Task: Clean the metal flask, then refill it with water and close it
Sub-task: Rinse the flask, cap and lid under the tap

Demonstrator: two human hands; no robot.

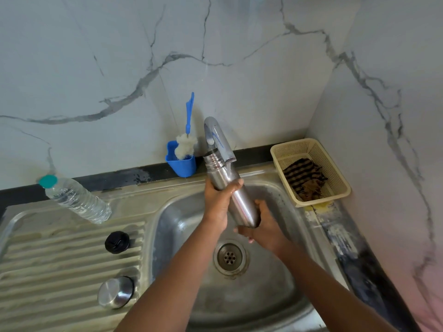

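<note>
The metal flask is tilted over the sink basin, its open mouth up under the chrome tap. My left hand grips the flask's upper body. My right hand cups its base from below. Whether water is running I cannot tell. On the ribbed drainboard to the left lie a black inner stopper and a steel outer cap, both off the flask.
A clear plastic water bottle with a teal cap lies on the drainboard's far edge. A blue holder with a blue-handled bottle brush stands behind the sink. A cream basket holding cloths sits in the right corner by the marble wall.
</note>
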